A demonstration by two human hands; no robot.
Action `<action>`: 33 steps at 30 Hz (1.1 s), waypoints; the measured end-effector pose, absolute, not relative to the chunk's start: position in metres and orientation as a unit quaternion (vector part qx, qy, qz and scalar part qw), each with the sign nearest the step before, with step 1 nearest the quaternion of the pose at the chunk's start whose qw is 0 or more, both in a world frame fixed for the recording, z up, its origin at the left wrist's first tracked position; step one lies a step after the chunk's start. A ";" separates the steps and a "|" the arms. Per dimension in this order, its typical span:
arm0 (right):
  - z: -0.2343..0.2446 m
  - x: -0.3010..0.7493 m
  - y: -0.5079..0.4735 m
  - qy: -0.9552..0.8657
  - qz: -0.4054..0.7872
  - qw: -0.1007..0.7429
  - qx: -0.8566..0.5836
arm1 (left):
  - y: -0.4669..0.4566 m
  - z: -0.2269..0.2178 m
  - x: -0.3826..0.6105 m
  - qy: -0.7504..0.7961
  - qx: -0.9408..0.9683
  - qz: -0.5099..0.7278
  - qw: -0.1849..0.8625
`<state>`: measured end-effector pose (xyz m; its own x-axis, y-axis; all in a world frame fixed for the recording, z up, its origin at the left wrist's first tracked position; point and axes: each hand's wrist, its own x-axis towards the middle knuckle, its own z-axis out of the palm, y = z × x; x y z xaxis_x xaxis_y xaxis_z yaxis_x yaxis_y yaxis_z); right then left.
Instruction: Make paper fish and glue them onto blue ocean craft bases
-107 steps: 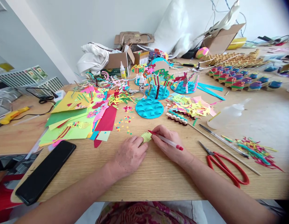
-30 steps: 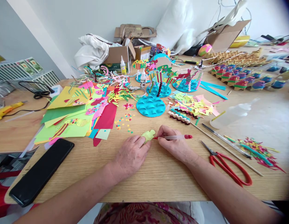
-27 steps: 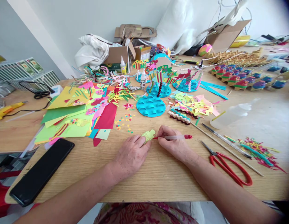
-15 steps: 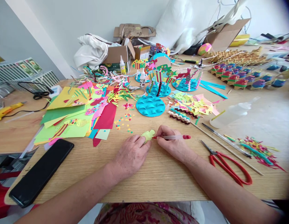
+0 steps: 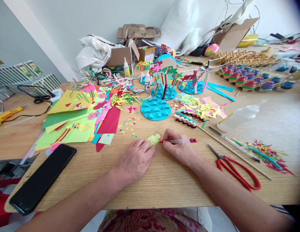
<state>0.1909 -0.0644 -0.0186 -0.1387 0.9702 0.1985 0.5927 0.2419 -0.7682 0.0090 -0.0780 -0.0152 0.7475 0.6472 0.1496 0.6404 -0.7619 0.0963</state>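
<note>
Under the fingers of my left hand (image 5: 137, 159) lies a small light green paper cutout (image 5: 153, 140), fish-like in outline and marked with a scale pattern. Those fingers press it to the table and cover part of it. My right hand (image 5: 177, 148) pinches a red-capped pen (image 5: 181, 141) with a clear barrel, its red tip right beside the cutout's edge. Beyond my hands sits a round blue base (image 5: 155, 109) with raised wavy strips. Small coloured paper dots (image 5: 127, 125) are scattered to the left of it.
Red-handled scissors (image 5: 233, 167), a wooden stick (image 5: 237, 153) and a pen (image 5: 233, 143) lie right of my right arm. A squeeze bottle (image 5: 239, 119) lies beyond them. Coloured paper sheets (image 5: 67, 129) and a black phone (image 5: 43, 178) are on the left. Finished blue bases (image 5: 164, 92) stand farther back.
The view has shifted very slightly. My hands, the cutout and the pen stay in nearly the same place.
</note>
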 end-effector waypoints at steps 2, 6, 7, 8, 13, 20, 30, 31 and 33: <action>-0.019 0.192 -0.064 -0.695 0.279 0.365 -0.553 | -0.078 -0.015 0.009 0.343 0.935 0.088 0.017; -0.020 0.193 -0.064 -0.697 0.273 0.366 -0.553 | -0.078 -0.014 0.009 0.342 0.936 0.089 0.016; -0.020 0.193 -0.064 -0.699 0.272 0.363 -0.553 | -0.078 -0.015 0.009 0.341 0.936 0.089 0.017; -0.020 0.193 -0.064 -0.699 0.274 0.362 -0.553 | -0.078 -0.015 0.009 0.341 0.936 0.088 0.019; -0.019 0.191 -0.064 -0.700 0.275 0.356 -0.554 | -0.078 -0.017 0.009 0.344 0.934 0.090 0.018; -0.019 0.190 -0.064 -0.702 0.278 0.354 -0.552 | -0.078 -0.014 0.009 0.341 0.936 0.083 0.021; -0.016 0.189 -0.064 -0.698 0.269 0.354 -0.562 | -0.077 -0.014 0.009 0.343 0.936 0.078 0.019; -0.016 0.189 -0.064 -0.698 0.268 0.353 -0.563 | -0.077 -0.013 0.009 0.343 0.936 0.079 0.019; -0.017 0.189 -0.064 -0.698 0.264 0.353 -0.565 | -0.077 -0.013 0.010 0.344 0.935 0.081 0.021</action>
